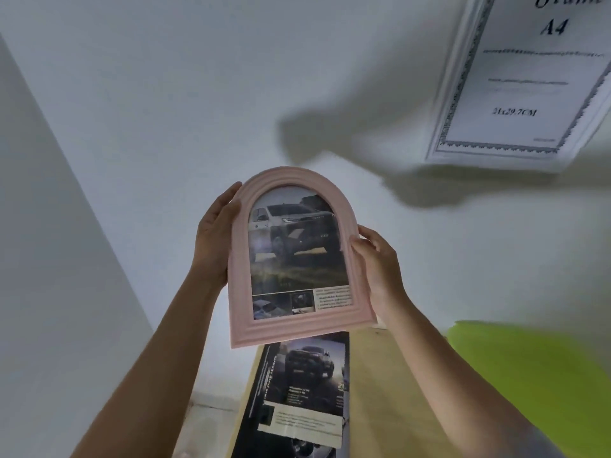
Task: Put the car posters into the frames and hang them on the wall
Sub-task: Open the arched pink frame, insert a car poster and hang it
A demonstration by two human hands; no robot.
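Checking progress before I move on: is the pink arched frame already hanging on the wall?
No, the left hand and right hand hold the pink arched frame by its sides.

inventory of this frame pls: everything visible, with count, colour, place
pink arched frame: 1, pink, held up before the wall by both hands
car poster: 1, pale pickup on dark print, inside the pink arched frame
white frame: 1, white, on the wall at upper right
A4 insert: 1, white with dark ornate border, inside the white frame
loose car poster: 1, dark with a pickup, flat on the table below the held frame
table: 1, light wood, bottom centre
green object: 1, lime green, blurred, lower right; kind cannot be told
wall: 1, white, background
left hand: 1, grips the pink frame's left edge
right hand: 1, grips its right edge
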